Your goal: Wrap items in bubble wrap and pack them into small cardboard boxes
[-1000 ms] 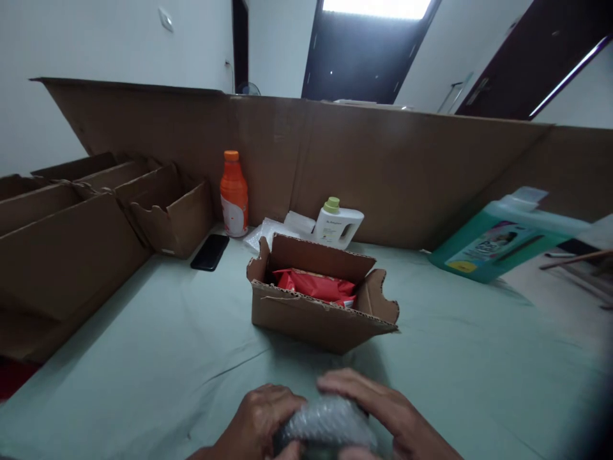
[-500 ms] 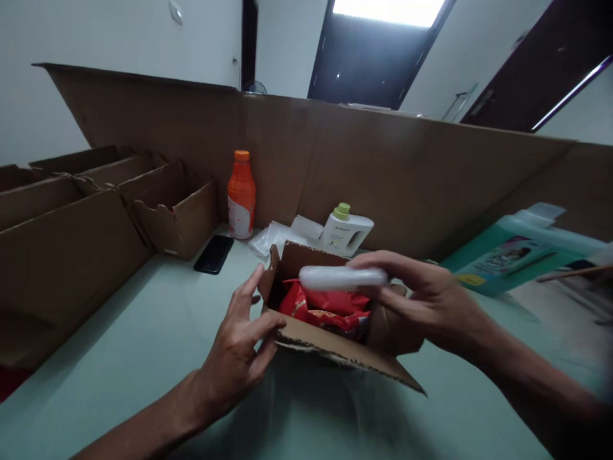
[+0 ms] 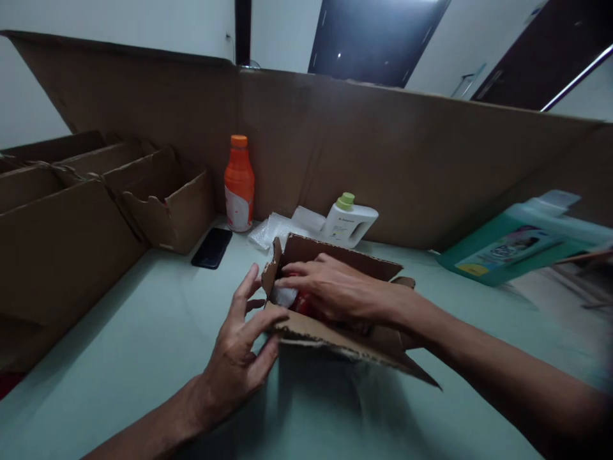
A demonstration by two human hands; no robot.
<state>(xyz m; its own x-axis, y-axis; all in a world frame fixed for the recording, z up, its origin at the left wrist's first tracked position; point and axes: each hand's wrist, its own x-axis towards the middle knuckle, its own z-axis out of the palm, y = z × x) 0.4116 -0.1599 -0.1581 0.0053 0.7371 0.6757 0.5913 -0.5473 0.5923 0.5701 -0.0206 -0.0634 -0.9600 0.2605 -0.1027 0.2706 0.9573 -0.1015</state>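
A small open cardboard box [image 3: 330, 335] stands on the table in front of me, its front flap folded outward. Inside it, red shiny packets [image 3: 306, 306] show in part under my right hand [image 3: 335, 291]. That hand reaches down into the box, its fingers pointing left and curled over a white plastic-wrapped packet [image 3: 285, 296] at the box's left end. The thumb is out of sight. At the box's left front corner, my left hand [image 3: 242, 342] has its fingers spread, touching the cardboard and the flap edge.
An orange bottle [image 3: 239, 185], bubble wrap [image 3: 272, 230] and a white bottle with green cap [image 3: 349, 223] stand behind the box. A phone [image 3: 212, 248] lies left. Cardboard bins [image 3: 167, 217] line the left side; a green liquid jug [image 3: 507, 246] leans at right. A cardboard wall [image 3: 383, 147] closes the back.
My right hand has moved down and left into the box with the white packet, which was above the red packets. The left hand stays at the corner. The view has tilted slightly down.
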